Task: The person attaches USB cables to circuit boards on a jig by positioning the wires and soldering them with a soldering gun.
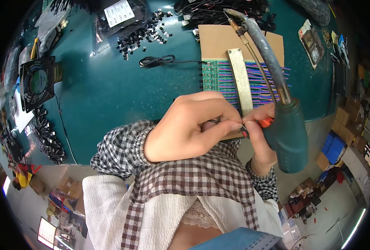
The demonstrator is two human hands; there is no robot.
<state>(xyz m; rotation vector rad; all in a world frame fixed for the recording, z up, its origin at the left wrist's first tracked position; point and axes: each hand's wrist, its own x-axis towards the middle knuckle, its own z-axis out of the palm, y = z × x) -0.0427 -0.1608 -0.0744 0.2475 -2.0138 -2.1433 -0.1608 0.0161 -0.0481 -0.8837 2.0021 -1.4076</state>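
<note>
My left hand (189,125) is closed, its thumb and forefinger pinched on a thin wire, with a dark cable (215,120) running under the fingers. Fingertips of my right hand (258,139) meet it at the same spot, thumb and forefinger pressed together. In that right hand rests a teal soldering gun (291,139) with an orange trigger, its bent metal barrel and thin feed tube pointing away from me; the gun covers part of the hand. A small red tip (245,133) shows below the pinch. Just beyond lies a row of green circuit boards (210,77) with blue and pink wires.
A metal bar (240,79) lies across the wires on a cardboard sheet (218,41). A coiled black cable (158,61) lies left of it. Small black connectors (145,35) are heaped at the back. A fan (38,83) stands on the left of the green table (110,91).
</note>
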